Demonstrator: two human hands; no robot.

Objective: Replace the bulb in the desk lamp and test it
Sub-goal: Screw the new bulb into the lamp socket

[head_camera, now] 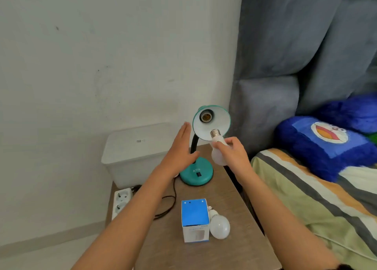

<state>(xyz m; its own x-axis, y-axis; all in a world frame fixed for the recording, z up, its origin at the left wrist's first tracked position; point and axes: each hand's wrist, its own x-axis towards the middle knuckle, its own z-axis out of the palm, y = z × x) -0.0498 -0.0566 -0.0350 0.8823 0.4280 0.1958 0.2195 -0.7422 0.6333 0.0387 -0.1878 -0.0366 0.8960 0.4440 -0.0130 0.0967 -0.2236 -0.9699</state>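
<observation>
The teal desk lamp (196, 175) stands on the brown wooden bedside table (224, 253), its cone shade (220, 118) tipped toward us with the socket (206, 115) bare. The right hand (230, 150) grips a white frosted bulb (217, 155) just below the shade's rim; its metal screw base (215, 133) points up-left at the socket, so the bulb's long axis nearly lines up. The left hand (181, 147) hovers flat and empty beside the shade. In front of the lamp, a blue-and-white carton (194, 220) touches a second white bulb (220, 227) lying outside it; what the carton holds is hidden.

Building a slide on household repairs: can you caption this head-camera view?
Right hand brings a bulb toward the teal lamp's empty socket; left hand open beside the shade.
</observation>
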